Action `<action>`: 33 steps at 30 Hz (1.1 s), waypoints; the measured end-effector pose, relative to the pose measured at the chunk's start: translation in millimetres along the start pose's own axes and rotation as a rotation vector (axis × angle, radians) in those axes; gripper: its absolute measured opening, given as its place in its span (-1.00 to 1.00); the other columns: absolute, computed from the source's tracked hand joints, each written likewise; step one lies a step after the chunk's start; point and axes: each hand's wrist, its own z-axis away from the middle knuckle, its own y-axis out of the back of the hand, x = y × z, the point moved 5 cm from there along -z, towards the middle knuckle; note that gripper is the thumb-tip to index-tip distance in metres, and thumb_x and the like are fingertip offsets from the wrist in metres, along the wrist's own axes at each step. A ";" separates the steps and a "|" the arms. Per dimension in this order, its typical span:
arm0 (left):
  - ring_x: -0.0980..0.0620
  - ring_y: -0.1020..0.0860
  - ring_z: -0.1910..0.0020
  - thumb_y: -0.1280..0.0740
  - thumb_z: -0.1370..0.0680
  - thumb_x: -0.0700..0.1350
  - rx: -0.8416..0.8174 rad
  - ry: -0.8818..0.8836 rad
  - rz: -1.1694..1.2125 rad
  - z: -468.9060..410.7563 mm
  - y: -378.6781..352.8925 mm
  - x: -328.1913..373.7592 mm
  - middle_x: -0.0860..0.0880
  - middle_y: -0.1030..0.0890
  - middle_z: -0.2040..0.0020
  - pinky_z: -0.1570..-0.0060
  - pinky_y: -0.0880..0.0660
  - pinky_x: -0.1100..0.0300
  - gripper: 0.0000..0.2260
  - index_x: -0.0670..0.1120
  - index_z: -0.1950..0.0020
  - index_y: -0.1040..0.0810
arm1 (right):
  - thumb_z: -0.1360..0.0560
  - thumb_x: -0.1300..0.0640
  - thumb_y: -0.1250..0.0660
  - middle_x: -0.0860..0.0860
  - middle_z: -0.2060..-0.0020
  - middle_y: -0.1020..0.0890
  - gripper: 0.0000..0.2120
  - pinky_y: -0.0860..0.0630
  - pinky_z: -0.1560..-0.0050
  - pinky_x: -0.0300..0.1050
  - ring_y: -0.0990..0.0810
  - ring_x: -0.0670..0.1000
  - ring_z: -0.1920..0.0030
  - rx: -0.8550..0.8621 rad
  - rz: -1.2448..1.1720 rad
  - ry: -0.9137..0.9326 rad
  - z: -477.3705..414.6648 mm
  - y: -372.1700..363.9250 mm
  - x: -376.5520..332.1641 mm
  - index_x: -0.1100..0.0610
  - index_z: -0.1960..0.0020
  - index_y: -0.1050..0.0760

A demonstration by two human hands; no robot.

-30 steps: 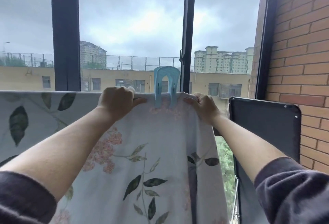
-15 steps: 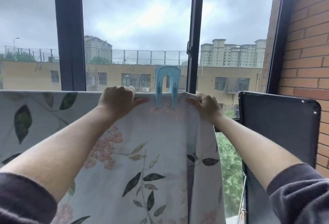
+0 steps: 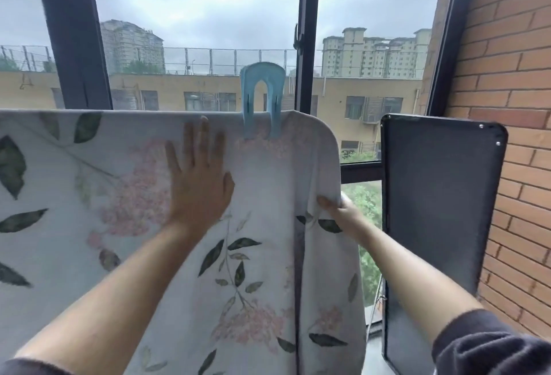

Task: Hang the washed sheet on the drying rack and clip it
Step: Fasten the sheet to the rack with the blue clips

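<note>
Pressing flat left hand (image 3: 198, 192) on sheet (image 3: 59, 255), right hand (image 3: 343, 210) pinching its edge, blue clip (image 3: 262, 100) atop.

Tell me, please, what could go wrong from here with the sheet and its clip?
1. The right hand pinches the right edge of the floral sheet below the blue clip; a hard downward tug might drag the fabric out from under the clip.
2. Only that one clip is in view, near the right corner; the long stretch to the left, where the left hand lies flat, could slide off if left unclipped.
</note>
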 end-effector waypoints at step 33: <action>-0.09 -0.60 0.06 -0.16 -0.59 0.10 -1.155 0.679 0.409 256.9 -195.1 243.1 -0.04 -0.61 0.05 0.08 -0.53 0.08 -0.76 -0.03 -0.04 -0.50 | -0.29 0.23 -0.13 0.09 -0.22 -0.50 -0.23 -0.48 -0.16 0.02 -0.46 0.16 -0.25 -0.264 0.106 -0.258 22.5 -35.5 266.8 -0.02 -0.50 -0.10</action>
